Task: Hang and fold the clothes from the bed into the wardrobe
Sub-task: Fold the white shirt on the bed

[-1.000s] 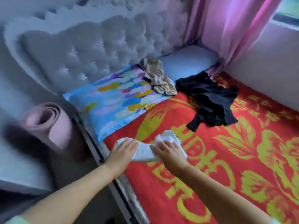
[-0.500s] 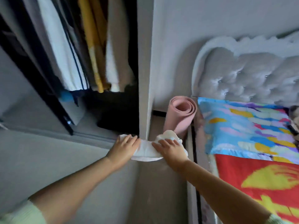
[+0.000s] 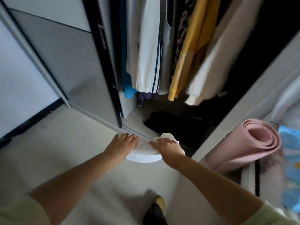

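A folded white garment [image 3: 144,151] is carried in front of me, just above the wardrobe's bottom rail [image 3: 100,116]. My left hand [image 3: 121,143] holds its left end, fingers laid over the top. My right hand [image 3: 168,146] holds its right end the same way; the thumbs are hidden under the cloth. The open wardrobe [image 3: 186,111] is straight ahead. Inside hang a white jacket with dark stripes [image 3: 146,62], a yellow garment [image 3: 186,59], a pale fluffy one [image 3: 215,62] and a blue one [image 3: 127,93]. A dark folded pile [image 3: 175,124] lies on its floor.
A grey sliding door [image 3: 65,59] stands at the left of the opening. A rolled pink mat [image 3: 253,143] leans at the right, between the wardrobe side panel [image 3: 243,108] and the bed with its colourful pillow [image 3: 290,159]. My foot [image 3: 155,211] is on the pale floor.
I have turned from the bed to the wardrobe, carrying the white garment in both hands. The view now faces the open wardrobe close up; the bed is at the far right edge.
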Motion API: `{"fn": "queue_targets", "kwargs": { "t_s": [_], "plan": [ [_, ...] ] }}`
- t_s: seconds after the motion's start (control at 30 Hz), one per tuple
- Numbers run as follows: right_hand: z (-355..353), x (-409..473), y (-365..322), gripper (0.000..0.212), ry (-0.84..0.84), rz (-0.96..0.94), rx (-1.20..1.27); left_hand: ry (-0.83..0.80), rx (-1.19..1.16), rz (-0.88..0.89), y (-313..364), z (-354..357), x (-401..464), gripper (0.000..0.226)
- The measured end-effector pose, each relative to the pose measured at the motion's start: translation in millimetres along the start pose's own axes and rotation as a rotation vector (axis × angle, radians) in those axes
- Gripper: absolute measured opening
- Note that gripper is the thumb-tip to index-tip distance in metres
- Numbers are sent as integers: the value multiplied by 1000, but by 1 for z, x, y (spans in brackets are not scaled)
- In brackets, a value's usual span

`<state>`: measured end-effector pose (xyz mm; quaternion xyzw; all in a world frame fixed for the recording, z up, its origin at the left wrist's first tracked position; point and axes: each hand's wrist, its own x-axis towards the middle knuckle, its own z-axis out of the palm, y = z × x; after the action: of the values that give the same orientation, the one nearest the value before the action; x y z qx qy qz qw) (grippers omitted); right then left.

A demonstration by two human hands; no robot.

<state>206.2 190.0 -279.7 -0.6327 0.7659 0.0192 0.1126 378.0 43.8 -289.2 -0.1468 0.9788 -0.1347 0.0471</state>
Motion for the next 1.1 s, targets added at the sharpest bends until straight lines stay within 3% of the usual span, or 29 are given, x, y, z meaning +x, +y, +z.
{"fn": "queue_targets", "kwargs": {
  "t_s": [0.1,0.23,0.33,0.53,0.6,0.67,0.77,0.8,0.9,0.97,1.03,1.1],
  "plan": [
    [8,42,17,62,-25,10,27,-54,10,4,-26,27,37,57],
    [29,96,57,64,-132,35,66,-265,-81,79,-48,69,104,91],
    [43,132,86,68,-186,37,51,-364,-144,100,-53,93,148,77],
    [91,209,137,69,-260,116,102,-460,-155,187,-74,170,235,77],
    [118,246,162,67,-260,134,73,-444,-155,241,-84,205,274,65],
    [154,293,193,63,-233,137,-1,-295,-124,293,-92,252,322,56],
    [188,352,240,60,-170,173,-46,-202,-111,241,-101,307,392,61],
    [202,370,257,59,-122,215,-48,-214,-104,224,-101,331,419,63],
    [240,422,298,50,146,304,-21,-58,-119,163,-103,382,486,66],
    [277,446,306,54,298,338,-2,62,-102,124,-101,423,512,62],
    [340,468,314,63,274,425,-110,159,-134,150,-86,486,530,61],
    [403,474,317,64,185,490,-66,36,-90,124,-63,559,537,65]
  ]
}}
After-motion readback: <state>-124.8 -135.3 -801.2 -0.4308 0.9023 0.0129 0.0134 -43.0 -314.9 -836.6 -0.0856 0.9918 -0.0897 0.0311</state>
